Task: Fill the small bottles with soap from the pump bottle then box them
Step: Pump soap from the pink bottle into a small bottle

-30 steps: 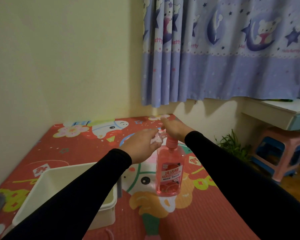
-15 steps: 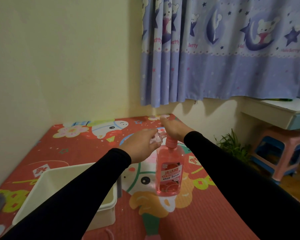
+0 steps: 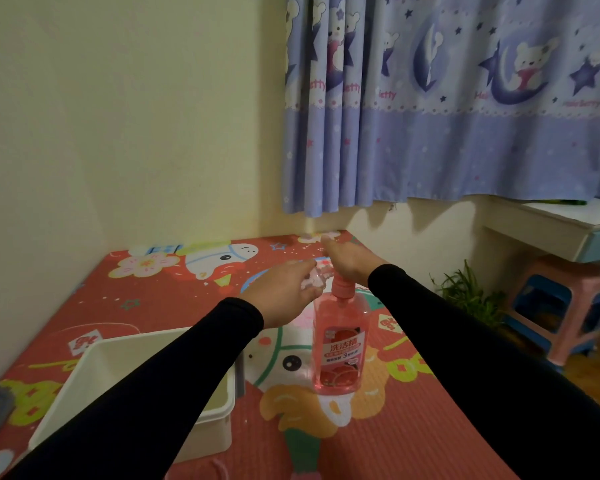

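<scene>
Beside the pump [image 3: 340, 284], the left hand [image 3: 284, 296] grips a small, light, likely slippery bottle [image 3: 314, 280] by its body; the right hand [image 3: 350, 263] presses flat on top

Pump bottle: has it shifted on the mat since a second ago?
No. The pump bottle stands on the same cartoon print of the mat, to the right of the white box, as before.

A red mat [image 3: 378, 441] with cartoon pictures covers the surface. The pink pump bottle [image 3: 338, 348] stands near its middle. A white box [image 3: 219, 415] sits by the left edge.
</scene>
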Demonstrator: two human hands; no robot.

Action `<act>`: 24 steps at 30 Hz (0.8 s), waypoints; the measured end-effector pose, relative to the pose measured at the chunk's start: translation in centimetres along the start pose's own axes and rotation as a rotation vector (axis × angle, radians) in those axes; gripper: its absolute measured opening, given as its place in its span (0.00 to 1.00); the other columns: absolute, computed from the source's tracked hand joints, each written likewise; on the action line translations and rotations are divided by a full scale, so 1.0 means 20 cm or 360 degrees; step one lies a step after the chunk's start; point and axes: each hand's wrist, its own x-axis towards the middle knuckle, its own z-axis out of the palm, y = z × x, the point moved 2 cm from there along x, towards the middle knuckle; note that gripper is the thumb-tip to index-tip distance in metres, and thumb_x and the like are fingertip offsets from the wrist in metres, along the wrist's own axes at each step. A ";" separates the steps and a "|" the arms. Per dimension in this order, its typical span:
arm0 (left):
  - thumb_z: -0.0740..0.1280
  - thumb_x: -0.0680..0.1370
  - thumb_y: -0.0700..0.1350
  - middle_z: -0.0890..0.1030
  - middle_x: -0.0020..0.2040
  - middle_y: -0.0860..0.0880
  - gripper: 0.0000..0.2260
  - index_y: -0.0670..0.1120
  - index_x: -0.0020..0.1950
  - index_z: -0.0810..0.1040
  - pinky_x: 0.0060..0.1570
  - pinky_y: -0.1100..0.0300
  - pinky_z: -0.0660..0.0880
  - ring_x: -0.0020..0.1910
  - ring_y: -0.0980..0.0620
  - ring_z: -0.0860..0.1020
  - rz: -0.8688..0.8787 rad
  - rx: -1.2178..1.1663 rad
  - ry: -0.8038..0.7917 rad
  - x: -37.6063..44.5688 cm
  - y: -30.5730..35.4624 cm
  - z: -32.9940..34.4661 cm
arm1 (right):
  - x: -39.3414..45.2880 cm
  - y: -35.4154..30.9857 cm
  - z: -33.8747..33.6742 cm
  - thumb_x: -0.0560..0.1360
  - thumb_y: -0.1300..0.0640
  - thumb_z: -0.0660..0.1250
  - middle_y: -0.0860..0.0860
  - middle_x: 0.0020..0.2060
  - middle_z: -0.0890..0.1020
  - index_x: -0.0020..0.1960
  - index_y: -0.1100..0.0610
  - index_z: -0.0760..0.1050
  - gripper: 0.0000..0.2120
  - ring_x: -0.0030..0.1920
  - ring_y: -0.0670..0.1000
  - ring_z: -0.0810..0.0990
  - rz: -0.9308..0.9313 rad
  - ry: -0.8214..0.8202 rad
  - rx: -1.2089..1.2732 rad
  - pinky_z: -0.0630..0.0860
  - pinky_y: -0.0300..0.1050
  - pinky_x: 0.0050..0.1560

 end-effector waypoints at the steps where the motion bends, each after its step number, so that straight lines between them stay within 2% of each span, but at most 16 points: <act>1: 0.61 0.80 0.51 0.76 0.59 0.47 0.13 0.45 0.61 0.72 0.56 0.53 0.71 0.58 0.46 0.74 0.0007 -0.0011 -0.0007 0.00 0.00 -0.01 | -0.01 -0.01 -0.01 0.84 0.52 0.46 0.65 0.67 0.71 0.70 0.65 0.66 0.23 0.67 0.63 0.70 0.0010 0.0005 0.0013 0.66 0.55 0.66; 3: 0.61 0.80 0.51 0.76 0.58 0.48 0.13 0.46 0.61 0.72 0.56 0.52 0.71 0.58 0.47 0.74 0.0000 -0.0039 -0.0007 0.01 0.02 -0.03 | -0.01 -0.02 -0.04 0.84 0.54 0.46 0.65 0.67 0.71 0.70 0.64 0.65 0.21 0.66 0.63 0.70 -0.0056 0.0004 0.0010 0.65 0.54 0.66; 5: 0.61 0.81 0.51 0.76 0.60 0.48 0.15 0.46 0.65 0.71 0.58 0.53 0.71 0.59 0.48 0.74 -0.0013 -0.0059 0.0007 0.01 0.03 -0.06 | 0.01 -0.03 -0.06 0.83 0.52 0.45 0.63 0.64 0.74 0.66 0.63 0.69 0.22 0.62 0.60 0.73 -0.0105 0.0025 -0.0005 0.66 0.52 0.64; 7: 0.61 0.81 0.51 0.75 0.61 0.48 0.16 0.46 0.67 0.70 0.58 0.54 0.71 0.59 0.48 0.74 -0.0009 -0.0055 0.0024 0.00 0.03 -0.06 | 0.02 -0.02 -0.05 0.83 0.51 0.44 0.62 0.57 0.77 0.57 0.62 0.73 0.23 0.57 0.58 0.74 -0.0158 0.0040 0.0009 0.66 0.52 0.61; 9: 0.61 0.81 0.51 0.76 0.60 0.47 0.16 0.46 0.66 0.70 0.54 0.54 0.70 0.58 0.47 0.74 -0.0004 -0.0042 0.0042 0.00 0.02 -0.03 | 0.03 -0.01 -0.02 0.83 0.50 0.44 0.60 0.50 0.76 0.44 0.56 0.72 0.21 0.53 0.58 0.73 -0.0141 0.0079 -0.0032 0.66 0.50 0.58; 10: 0.61 0.81 0.51 0.76 0.60 0.47 0.16 0.46 0.66 0.70 0.53 0.55 0.70 0.58 0.47 0.74 -0.0020 -0.0043 0.0040 0.00 0.01 -0.01 | 0.02 0.00 -0.01 0.83 0.50 0.44 0.61 0.51 0.76 0.44 0.53 0.71 0.20 0.54 0.58 0.74 -0.0126 0.0075 -0.0032 0.66 0.49 0.58; 11: 0.60 0.81 0.52 0.76 0.61 0.47 0.16 0.47 0.67 0.70 0.53 0.56 0.69 0.59 0.47 0.74 -0.0048 -0.0051 0.0037 -0.01 0.00 0.01 | 0.01 0.01 0.01 0.84 0.50 0.43 0.62 0.56 0.77 0.51 0.53 0.73 0.20 0.59 0.59 0.74 -0.0105 0.0044 -0.0047 0.65 0.49 0.61; 12: 0.60 0.81 0.53 0.75 0.63 0.48 0.18 0.48 0.69 0.69 0.54 0.57 0.69 0.60 0.48 0.74 -0.0070 -0.0062 0.0035 -0.01 -0.01 0.02 | 0.00 0.00 0.01 0.84 0.52 0.43 0.63 0.63 0.75 0.62 0.56 0.72 0.21 0.64 0.60 0.72 -0.0085 0.0016 -0.0059 0.64 0.49 0.64; 13: 0.60 0.81 0.53 0.74 0.64 0.48 0.18 0.48 0.69 0.68 0.54 0.57 0.69 0.61 0.48 0.73 -0.0081 -0.0067 0.0023 -0.01 -0.01 0.02 | -0.01 0.00 0.01 0.84 0.53 0.43 0.63 0.67 0.72 0.69 0.60 0.68 0.22 0.68 0.60 0.70 -0.0052 0.0000 -0.0056 0.63 0.49 0.67; 14: 0.60 0.81 0.53 0.75 0.64 0.49 0.17 0.48 0.68 0.68 0.54 0.58 0.68 0.61 0.49 0.73 -0.0075 -0.0069 0.0009 -0.01 -0.01 0.02 | -0.01 -0.01 0.01 0.84 0.55 0.44 0.64 0.69 0.70 0.72 0.62 0.64 0.21 0.69 0.61 0.68 -0.0025 0.0004 -0.0026 0.63 0.50 0.68; 17: 0.61 0.81 0.51 0.76 0.62 0.49 0.16 0.47 0.67 0.70 0.56 0.57 0.70 0.61 0.49 0.74 -0.0031 -0.0119 -0.0003 0.00 0.00 -0.02 | -0.03 -0.04 -0.03 0.84 0.58 0.47 0.66 0.69 0.68 0.72 0.65 0.61 0.20 0.69 0.65 0.67 -0.0001 0.0001 0.0043 0.64 0.57 0.69; 19: 0.61 0.81 0.51 0.76 0.64 0.49 0.18 0.47 0.69 0.69 0.60 0.54 0.71 0.62 0.49 0.74 -0.0023 -0.0157 0.0019 0.00 0.02 -0.05 | -0.01 -0.04 -0.05 0.84 0.53 0.46 0.65 0.69 0.70 0.71 0.65 0.64 0.23 0.69 0.62 0.69 -0.0070 0.0017 0.0026 0.63 0.55 0.70; 21: 0.62 0.81 0.52 0.75 0.64 0.49 0.20 0.48 0.71 0.67 0.60 0.53 0.71 0.62 0.48 0.74 -0.0037 -0.0143 0.0026 0.00 0.01 -0.06 | 0.00 -0.05 -0.05 0.83 0.48 0.45 0.63 0.68 0.71 0.70 0.64 0.68 0.27 0.68 0.60 0.70 -0.0042 0.0056 0.0087 0.63 0.54 0.70; 22: 0.62 0.80 0.52 0.76 0.63 0.49 0.19 0.48 0.69 0.68 0.57 0.54 0.72 0.60 0.48 0.75 -0.0041 -0.0133 0.0029 0.01 0.01 -0.06 | 0.01 -0.04 -0.04 0.82 0.47 0.45 0.62 0.67 0.73 0.69 0.63 0.69 0.27 0.67 0.59 0.71 -0.0043 0.0056 0.0111 0.64 0.53 0.69; 24: 0.62 0.80 0.52 0.78 0.57 0.50 0.14 0.48 0.64 0.72 0.51 0.56 0.71 0.56 0.47 0.76 -0.0041 -0.0147 0.0059 0.01 -0.01 -0.03 | 0.03 -0.02 -0.01 0.83 0.48 0.45 0.61 0.55 0.77 0.60 0.62 0.73 0.24 0.57 0.58 0.74 -0.0091 0.0049 0.0119 0.67 0.50 0.61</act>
